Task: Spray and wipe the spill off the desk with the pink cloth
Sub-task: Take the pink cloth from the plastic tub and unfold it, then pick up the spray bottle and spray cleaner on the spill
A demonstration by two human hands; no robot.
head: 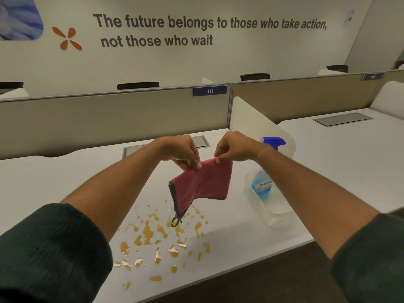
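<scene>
The pink cloth (pixel 207 182) hangs in the air above the white desk (pixel 65 182), a dark-edged corner dangling down. My left hand (pixel 181 152) pinches its upper left edge and my right hand (pixel 231 149) pinches its upper right corner. Below the cloth an orange-brown spill (pixel 153 235) lies scattered in many drops and puddles toward the desk's front edge. A spray bottle (pixel 262 184) with a blue trigger head and blue liquid stands to the right, partly hidden by my right forearm.
The spray bottle stands in a clear plastic tub (pixel 275 208) at the desk's right. A white divider (pixel 251 119) and grey partition (pixel 109 119) bound the desk at the back. A grey cable hatch (pixel 201 142) sits behind my hands. The front edge drops to dark floor.
</scene>
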